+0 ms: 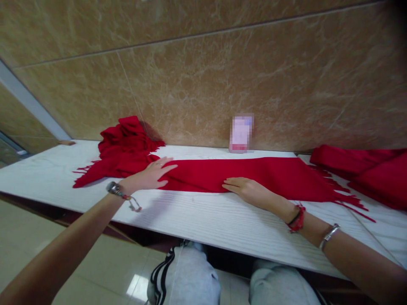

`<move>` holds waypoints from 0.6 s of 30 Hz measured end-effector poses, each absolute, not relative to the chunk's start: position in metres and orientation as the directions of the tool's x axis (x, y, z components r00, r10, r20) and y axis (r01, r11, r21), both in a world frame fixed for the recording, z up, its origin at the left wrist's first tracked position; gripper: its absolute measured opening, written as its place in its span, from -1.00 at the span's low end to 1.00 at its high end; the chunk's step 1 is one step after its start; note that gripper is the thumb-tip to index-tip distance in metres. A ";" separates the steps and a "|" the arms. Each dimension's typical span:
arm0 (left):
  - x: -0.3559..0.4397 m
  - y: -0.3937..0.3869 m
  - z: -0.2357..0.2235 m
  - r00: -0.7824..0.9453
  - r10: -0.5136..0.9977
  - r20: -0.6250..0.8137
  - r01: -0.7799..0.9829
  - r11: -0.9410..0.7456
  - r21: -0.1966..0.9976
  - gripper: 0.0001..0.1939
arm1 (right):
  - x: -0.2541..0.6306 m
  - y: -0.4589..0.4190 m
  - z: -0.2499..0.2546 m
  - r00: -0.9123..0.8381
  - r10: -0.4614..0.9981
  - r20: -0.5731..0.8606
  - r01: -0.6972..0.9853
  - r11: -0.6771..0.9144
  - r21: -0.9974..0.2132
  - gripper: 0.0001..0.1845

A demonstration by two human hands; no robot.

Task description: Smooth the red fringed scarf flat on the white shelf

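A red fringed scarf (263, 173) lies stretched flat along the white table, its tasselled end toward the right. Near the scarf's left part, my left hand (151, 173) is open with the fingers spread, palm down over the cloth. My right hand (243, 188) rests flat on the near edge of the scarf around its middle, fingers stretched out and close together. Just beyond my left hand, a crumpled heap of red fringed cloth (124, 146) sits against the wall; whether it joins the flat scarf is hidden by the hand.
Another folded red cloth (365, 169) lies at the table's right end. A small pale box-like object (241, 133), blurred out, stands against the brown marbled wall (197, 84). The front edge of the white table (197, 220) runs just above my knees.
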State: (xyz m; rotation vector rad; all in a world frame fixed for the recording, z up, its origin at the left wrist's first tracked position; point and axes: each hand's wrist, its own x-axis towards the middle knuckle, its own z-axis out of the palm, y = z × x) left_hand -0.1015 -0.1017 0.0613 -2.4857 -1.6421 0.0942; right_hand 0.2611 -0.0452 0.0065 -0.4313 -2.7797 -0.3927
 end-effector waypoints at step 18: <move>-0.008 -0.102 0.054 0.606 0.794 -0.054 0.698 -0.563 -0.442 -0.73 | 0.256 -0.053 0.020 -0.924 0.298 0.239 0.364 0.876 0.315 -0.57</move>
